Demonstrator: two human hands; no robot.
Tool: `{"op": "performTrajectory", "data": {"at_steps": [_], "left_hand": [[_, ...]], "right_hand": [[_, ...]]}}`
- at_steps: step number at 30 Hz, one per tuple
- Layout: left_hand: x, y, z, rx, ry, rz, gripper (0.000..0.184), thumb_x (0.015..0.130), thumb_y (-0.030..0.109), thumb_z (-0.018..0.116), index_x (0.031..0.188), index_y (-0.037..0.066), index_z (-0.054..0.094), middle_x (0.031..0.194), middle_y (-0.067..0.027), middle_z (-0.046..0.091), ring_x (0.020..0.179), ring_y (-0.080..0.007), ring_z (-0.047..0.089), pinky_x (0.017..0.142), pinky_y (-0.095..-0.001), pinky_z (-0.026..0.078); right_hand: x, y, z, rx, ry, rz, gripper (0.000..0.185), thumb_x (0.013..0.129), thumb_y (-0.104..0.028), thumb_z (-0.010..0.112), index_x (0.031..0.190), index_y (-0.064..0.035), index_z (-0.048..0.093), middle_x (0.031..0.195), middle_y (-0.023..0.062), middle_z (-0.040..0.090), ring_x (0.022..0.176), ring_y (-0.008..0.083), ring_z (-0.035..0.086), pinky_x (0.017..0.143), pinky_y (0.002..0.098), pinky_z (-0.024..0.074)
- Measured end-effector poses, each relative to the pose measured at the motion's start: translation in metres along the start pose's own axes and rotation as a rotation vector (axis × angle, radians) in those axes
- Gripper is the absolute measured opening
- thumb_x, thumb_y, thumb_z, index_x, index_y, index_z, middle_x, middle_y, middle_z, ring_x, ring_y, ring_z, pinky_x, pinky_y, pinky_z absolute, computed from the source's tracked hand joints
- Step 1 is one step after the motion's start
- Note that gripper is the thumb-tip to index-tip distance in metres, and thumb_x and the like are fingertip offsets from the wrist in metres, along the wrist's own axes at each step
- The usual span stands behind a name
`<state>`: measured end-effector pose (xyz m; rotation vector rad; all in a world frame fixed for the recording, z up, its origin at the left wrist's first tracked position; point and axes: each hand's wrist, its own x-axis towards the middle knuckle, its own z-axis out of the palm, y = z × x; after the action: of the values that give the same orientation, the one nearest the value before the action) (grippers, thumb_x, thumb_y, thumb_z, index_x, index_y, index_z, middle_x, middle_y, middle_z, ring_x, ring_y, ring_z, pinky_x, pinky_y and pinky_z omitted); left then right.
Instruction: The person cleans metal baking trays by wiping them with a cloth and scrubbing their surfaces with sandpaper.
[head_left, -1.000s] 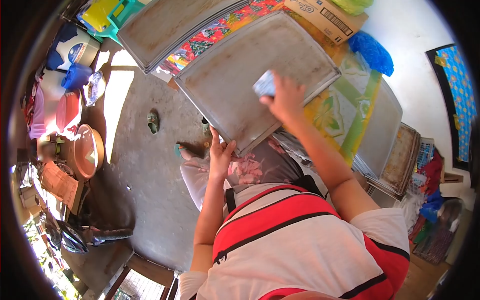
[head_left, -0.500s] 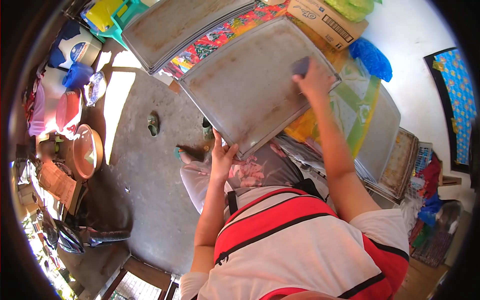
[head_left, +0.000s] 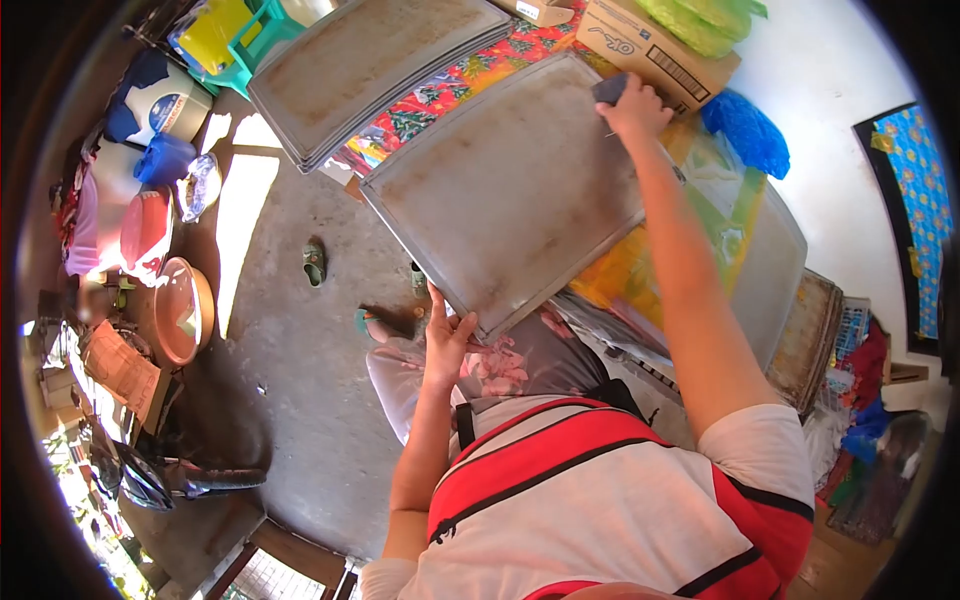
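A large flat grey tray (head_left: 510, 190) with brown stains lies tilted in front of me, its near corner over my lap. My left hand (head_left: 449, 338) grips that near corner, thumb on top. At the far right corner my right hand (head_left: 638, 108) is closed round a small dark grey pad (head_left: 610, 89), which rests against the tray's surface near the rim. Behind the tray, to the left, is a stack of similar trays (head_left: 370, 70) on a red patterned cloth (head_left: 410, 108).
A cardboard box (head_left: 650, 55) with a green bag on it and a blue plastic bag (head_left: 747, 133) stand behind at the right. More trays (head_left: 800, 340) lean at the right. Basins (head_left: 183, 312) line the left side; green shoes (head_left: 314, 262) are on the floor.
My right hand has moved with the pad from the tray's middle right to its far corner. My left hand keeps its hold on the near corner.
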<state>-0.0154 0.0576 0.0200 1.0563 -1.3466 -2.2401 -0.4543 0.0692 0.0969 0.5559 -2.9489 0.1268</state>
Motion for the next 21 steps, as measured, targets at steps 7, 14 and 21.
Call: {"op": "performTrajectory", "data": {"at_steps": [7, 14, 21], "left_hand": [[0.005, -0.015, -0.004, 0.016, 0.034, 0.035, 0.092, 0.091, -0.002, 0.056, 0.155, 0.016, -0.008, 0.079, -0.0094, 0.061, 0.061, -0.0120, 0.058, 0.054, -0.0313, 0.059], [0.001, -0.008, -0.003, 0.067, 0.036, -0.015, 0.092, 0.091, -0.002, 0.055, 0.155, 0.017, -0.008, 0.081, -0.0093, 0.062, 0.062, -0.0112, 0.059, 0.054, -0.0294, 0.058], [0.001, -0.007, -0.006, 0.051, 0.010, -0.031, 0.091, 0.092, -0.001, 0.054, 0.155, 0.018, -0.010, 0.083, -0.0098, 0.062, 0.064, -0.0117, 0.058, 0.055, -0.0294, 0.059]], "right_hand": [[-0.058, -0.066, 0.016, -0.021, -0.012, -0.426, 0.071, 0.074, -0.048, 0.076, 0.133, -0.0190, 0.049, 0.122, 0.0086, 0.062, 0.115, 0.0262, 0.058, 0.096, 0.0463, 0.0363], [-0.052, -0.069, -0.005, -0.086, -0.101, -0.447, 0.081, 0.073, -0.046, 0.078, 0.140, -0.0167, 0.043, 0.126, 0.0104, 0.059, 0.117, 0.0264, 0.056, 0.096, 0.0489, 0.0374], [0.027, -0.014, 0.009, 0.058, -0.056, 0.024, 0.076, 0.072, -0.054, 0.075, 0.131, -0.0144, 0.050, 0.129, 0.0114, 0.058, 0.121, 0.0296, 0.054, 0.098, 0.0510, 0.0356]]}}
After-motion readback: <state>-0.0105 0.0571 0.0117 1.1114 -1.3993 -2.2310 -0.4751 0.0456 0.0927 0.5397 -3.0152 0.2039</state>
